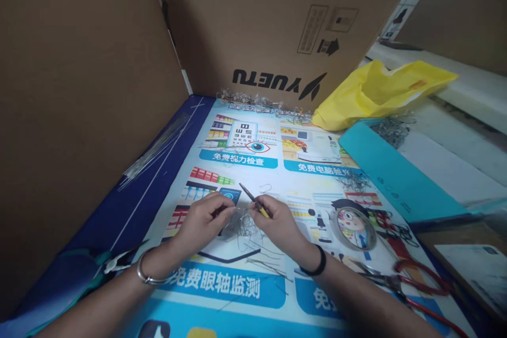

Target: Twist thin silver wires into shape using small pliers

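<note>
My left hand (208, 216) is closed in a pinch at thin wire, the end of which is too fine to make out clearly. My right hand (279, 224) grips a slim pointed tool (253, 198) with a dark tip and yellow handle, its tip slanting up and away to the left; its exact kind does not show. Its fingertips also meet the thin wire between the hands. Just below, a loose tangle of bent silvery wire (242, 224) lies between both hands. Several straight cut wires (269, 268) rest on the printed sheet in front of it.
Red-handled scissors (420, 280) lie at right, near a clear tape roll (356, 228). Green-handled pliers (89, 269) sit at left. Straight wires (156, 148) lie on the blue edge. Wire pieces (253, 99) line the cardboard wall (261, 26). A yellow bag (368, 95) stands back right.
</note>
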The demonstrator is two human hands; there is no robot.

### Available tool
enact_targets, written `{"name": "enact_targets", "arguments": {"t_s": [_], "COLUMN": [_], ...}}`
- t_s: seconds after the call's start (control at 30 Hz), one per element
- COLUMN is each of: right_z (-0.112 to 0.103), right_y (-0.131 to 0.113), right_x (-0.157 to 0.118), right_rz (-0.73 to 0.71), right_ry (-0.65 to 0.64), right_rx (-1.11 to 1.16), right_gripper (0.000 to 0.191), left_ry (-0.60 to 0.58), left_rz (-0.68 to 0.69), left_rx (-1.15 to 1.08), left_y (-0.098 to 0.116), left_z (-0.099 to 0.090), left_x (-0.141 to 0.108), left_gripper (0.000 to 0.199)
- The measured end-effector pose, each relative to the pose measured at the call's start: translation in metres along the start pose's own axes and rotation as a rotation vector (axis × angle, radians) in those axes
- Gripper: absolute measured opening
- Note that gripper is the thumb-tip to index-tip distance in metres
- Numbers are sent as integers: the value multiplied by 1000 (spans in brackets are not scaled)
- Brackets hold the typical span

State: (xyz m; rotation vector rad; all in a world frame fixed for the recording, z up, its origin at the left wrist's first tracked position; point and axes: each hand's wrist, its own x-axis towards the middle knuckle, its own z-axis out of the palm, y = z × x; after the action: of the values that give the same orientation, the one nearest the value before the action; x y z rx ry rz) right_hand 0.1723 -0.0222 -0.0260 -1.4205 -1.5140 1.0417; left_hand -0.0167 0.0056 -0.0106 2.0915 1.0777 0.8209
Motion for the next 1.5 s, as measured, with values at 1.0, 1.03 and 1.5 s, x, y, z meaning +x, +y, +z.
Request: {"name": "enact_targets", "arguments": {"t_s": [1.0, 1.03, 1.5], "right_z": [-88, -86, -75], "right_y": [9, 9, -2], "right_x": [23, 23, 15], "right_rz": [-370, -376, -399], "right_ry": [-65, -70, -66], "right_rx": [-1418, -1431, -1469], "right_gripper": [11, 12, 13], "left_ry": [146, 145, 116], "left_rz": [-310, -318, -343], "left_rx": [-252, -259, -397], "left_y": [-8, -8, -12], "left_z": [1, 1, 4], "left_x": [2, 2, 1], "left_gripper": [13, 13, 17]}}
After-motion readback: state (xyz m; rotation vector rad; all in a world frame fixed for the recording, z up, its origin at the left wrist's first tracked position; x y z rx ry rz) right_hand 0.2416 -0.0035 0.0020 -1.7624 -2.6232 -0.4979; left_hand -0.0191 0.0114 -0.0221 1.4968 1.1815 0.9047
